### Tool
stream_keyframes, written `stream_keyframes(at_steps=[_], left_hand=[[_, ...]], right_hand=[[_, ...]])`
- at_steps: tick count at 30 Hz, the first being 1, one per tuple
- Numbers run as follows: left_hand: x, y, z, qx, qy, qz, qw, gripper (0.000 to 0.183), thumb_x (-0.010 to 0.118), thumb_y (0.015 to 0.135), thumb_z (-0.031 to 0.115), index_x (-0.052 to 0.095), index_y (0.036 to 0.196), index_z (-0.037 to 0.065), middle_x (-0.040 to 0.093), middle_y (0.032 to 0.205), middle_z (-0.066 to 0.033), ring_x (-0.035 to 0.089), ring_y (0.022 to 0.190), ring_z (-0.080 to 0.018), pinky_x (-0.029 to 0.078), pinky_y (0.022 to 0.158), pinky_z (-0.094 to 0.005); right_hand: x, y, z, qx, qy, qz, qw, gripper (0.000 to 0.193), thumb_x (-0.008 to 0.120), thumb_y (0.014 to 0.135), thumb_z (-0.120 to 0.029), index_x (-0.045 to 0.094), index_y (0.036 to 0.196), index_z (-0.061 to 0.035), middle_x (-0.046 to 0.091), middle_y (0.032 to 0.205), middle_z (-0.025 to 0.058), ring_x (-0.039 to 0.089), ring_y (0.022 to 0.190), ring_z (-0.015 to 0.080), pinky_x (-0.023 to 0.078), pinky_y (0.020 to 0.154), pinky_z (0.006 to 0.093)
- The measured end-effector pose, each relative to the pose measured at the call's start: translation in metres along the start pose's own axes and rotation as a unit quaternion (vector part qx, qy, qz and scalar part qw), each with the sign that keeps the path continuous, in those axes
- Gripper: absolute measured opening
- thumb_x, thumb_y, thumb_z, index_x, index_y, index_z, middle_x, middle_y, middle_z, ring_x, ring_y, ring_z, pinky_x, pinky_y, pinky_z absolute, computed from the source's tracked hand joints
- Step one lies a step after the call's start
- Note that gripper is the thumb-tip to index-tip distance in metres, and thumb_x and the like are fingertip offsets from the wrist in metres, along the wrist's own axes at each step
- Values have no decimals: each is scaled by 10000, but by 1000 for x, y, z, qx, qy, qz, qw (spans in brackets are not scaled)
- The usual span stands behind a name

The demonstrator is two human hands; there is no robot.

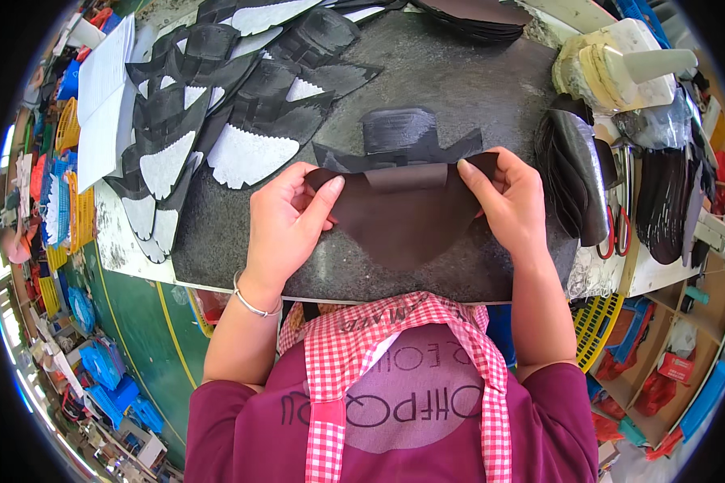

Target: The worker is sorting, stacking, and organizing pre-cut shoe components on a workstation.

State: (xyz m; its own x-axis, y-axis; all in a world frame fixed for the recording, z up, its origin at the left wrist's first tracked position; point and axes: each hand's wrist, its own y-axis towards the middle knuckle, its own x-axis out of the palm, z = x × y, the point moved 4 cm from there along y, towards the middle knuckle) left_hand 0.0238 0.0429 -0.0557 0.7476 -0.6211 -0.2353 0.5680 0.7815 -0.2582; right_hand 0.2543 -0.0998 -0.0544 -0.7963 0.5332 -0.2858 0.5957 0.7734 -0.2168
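A dark brown leather piece (405, 216) lies over a black shoe-upper part (398, 138) on the dark stone slab (459, 88). My left hand (286, 221) pinches the brown piece's upper left corner, thumb on top. At the upper right corner, my right hand (509, 200) pinches the same piece with thumb and fingers. Both hands press its top edge against the black part, whose tab sticks out above them.
Several black uppers with white glued patches (217, 121) fan out at the slab's far left. A stack of dark curved pieces (572, 173) and red-handled scissors (616, 229) lie to the right, a glue pot with brush (620, 64) behind them. White paper (105, 97) at left.
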Motion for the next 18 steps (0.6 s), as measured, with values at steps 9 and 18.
stream_keyframes(at_steps=[9, 18], left_hand=[[0, 9, -2, -23, 34, 7, 999, 165, 701, 941, 163, 638, 941, 10, 683, 729, -44, 640, 567, -82, 474, 484, -199], [4, 10, 11, 78, 237, 63, 966, 207, 762, 877, 152, 581, 829, 64, 676, 760, -70, 621, 574, -92, 451, 475, -250]], right_hand=[[6, 9, -10, 25, -78, 3, 997, 192, 707, 914, -112, 601, 855, 36, 679, 695, 64, 595, 542, 63, 445, 456, 259], [7, 12, -12, 25, -97, 6, 995, 181, 708, 910, -115, 617, 889, 40, 656, 653, 59, 577, 505, 59, 433, 442, 253]])
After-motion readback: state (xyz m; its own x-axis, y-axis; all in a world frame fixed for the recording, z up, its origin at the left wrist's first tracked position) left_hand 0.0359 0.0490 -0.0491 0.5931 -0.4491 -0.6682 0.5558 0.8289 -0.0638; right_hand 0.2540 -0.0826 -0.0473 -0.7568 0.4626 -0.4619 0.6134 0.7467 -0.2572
